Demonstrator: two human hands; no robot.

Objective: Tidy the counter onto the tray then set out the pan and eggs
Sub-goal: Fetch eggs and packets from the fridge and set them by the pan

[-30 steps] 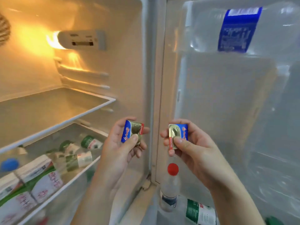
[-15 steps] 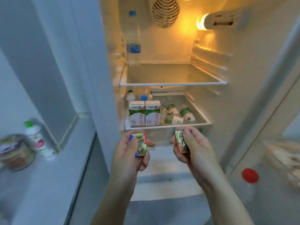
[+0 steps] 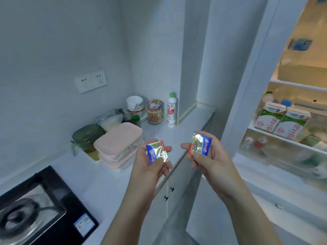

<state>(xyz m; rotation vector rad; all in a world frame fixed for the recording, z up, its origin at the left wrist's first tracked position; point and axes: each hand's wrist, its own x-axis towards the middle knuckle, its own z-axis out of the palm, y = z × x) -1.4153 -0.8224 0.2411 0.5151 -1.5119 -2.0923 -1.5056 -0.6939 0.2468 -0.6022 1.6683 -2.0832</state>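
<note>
grip: your left hand (image 3: 152, 164) pinches a foil packet (image 3: 156, 152), thumb over, fingers curled under; right hand (image 3: 210, 161) grips the second foil packet (image 3: 200, 145) likewise | why: one each, likely carrying both to the counter (image 3: 164, 133) | pan, eggs, tray: not in view | room: bare counter right of pink boxes (image 3: 118, 140), front edge under your hands; fridge (image 3: 256, 68) open at right

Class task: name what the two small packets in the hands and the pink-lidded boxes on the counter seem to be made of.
The left packet and the right packet look like printed metal foil: shiny gold, creased, with folded corners. The pink-lidded boxes are likely plastic: matte opaque lids over translucent walls.
</note>
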